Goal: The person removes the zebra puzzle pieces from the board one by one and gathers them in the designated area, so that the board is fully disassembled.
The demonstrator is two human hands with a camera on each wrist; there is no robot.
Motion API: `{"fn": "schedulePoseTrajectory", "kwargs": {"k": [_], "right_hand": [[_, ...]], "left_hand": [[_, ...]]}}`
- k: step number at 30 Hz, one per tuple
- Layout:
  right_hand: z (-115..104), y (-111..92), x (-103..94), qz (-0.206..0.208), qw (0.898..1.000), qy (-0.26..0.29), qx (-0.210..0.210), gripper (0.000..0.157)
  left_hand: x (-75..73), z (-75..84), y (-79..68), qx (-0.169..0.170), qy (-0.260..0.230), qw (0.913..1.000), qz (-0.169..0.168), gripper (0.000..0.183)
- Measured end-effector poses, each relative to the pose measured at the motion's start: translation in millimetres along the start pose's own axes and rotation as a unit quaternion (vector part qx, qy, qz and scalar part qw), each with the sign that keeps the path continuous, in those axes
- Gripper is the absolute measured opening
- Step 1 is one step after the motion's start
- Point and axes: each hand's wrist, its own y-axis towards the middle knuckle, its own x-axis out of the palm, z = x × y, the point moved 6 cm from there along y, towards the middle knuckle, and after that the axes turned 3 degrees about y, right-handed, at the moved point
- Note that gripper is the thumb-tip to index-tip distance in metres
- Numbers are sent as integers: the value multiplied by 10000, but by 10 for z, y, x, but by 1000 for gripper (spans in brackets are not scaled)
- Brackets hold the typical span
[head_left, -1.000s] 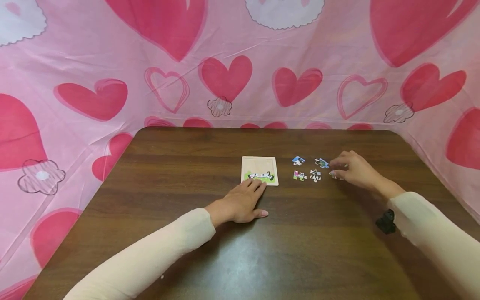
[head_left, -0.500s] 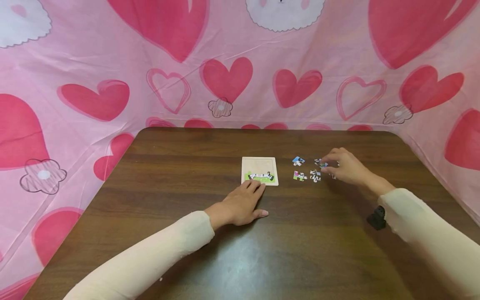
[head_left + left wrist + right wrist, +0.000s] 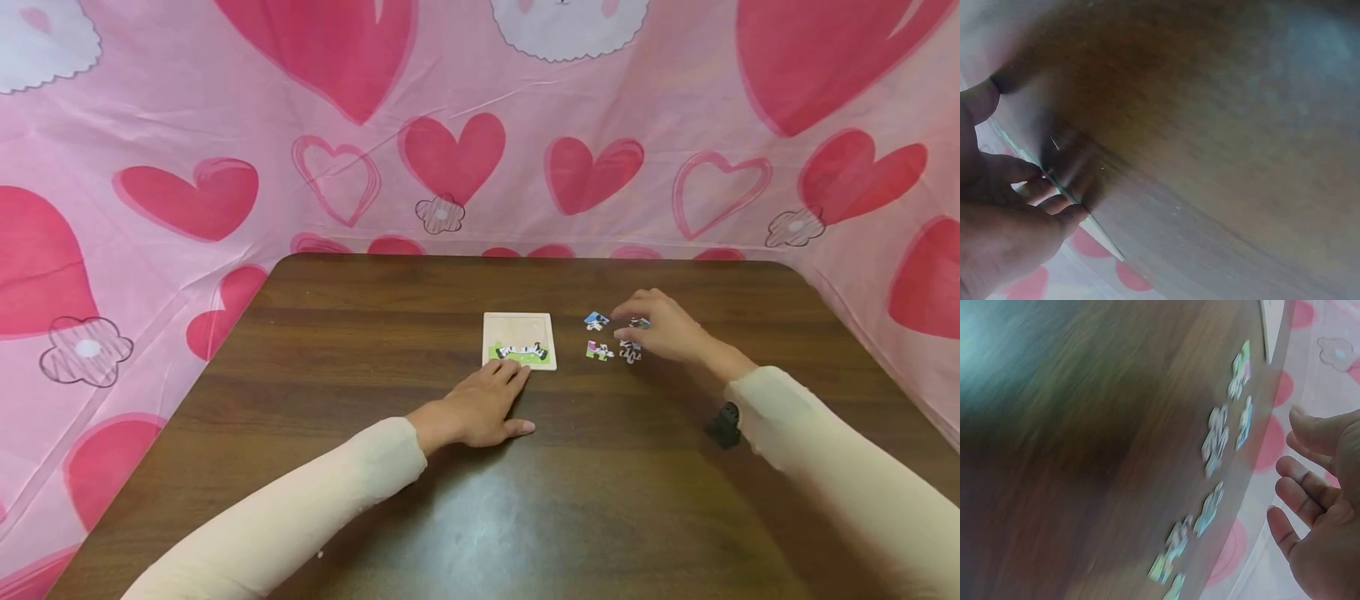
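My left hand (image 3: 483,407) rests its fingertips on the near edge of a small wooden puzzle board (image 3: 517,327). Green and zebra-patterned pieces (image 3: 522,354) lie along the board's near side. Over the loose jigsaw pieces to the right hovers my right hand (image 3: 663,329), thumb and index finger apart, with nothing visible between them. A blue piece (image 3: 596,320) and a green-and-pink piece (image 3: 598,351) lie left of its fingertips. A black-and-white piece (image 3: 1215,440) lies near them in the right wrist view. The right hand partly hides other pieces in the head view.
Brown wooden table (image 3: 360,350) carries everything. Further loose pieces (image 3: 1172,547) lie in the lower part of the right wrist view. A pink heart-patterned cloth (image 3: 450,75) surrounds the table's back and sides. A black device (image 3: 725,425) sits at the right wrist.
My right hand has moved left over the loose pieces, from the rightmost ones toward the blue piece. The left hand has stayed on the board's edge.
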Motion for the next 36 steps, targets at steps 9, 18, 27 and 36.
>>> {"fn": "schedulePoseTrajectory", "kwargs": {"k": [9, 18, 27, 36], "right_hand": [[-173, 226, 216, -197, 9993, 282, 164, 27], [-328, 393, 400, -345, 9984, 412, 188, 28], [-449, 497, 509, -435, 9975, 533, 156, 27], [-620, 658, 666, -561, 9960, 666, -208, 25]], "left_hand": [[21, -15, -12, 19, -68, 9999, -102, 83], [35, -18, -20, 6, -202, 9998, -31, 84], [10, -13, -19, 101, -54, 9999, -18, 83], [6, -15, -17, 148, 75, 9998, -57, 83]]}}
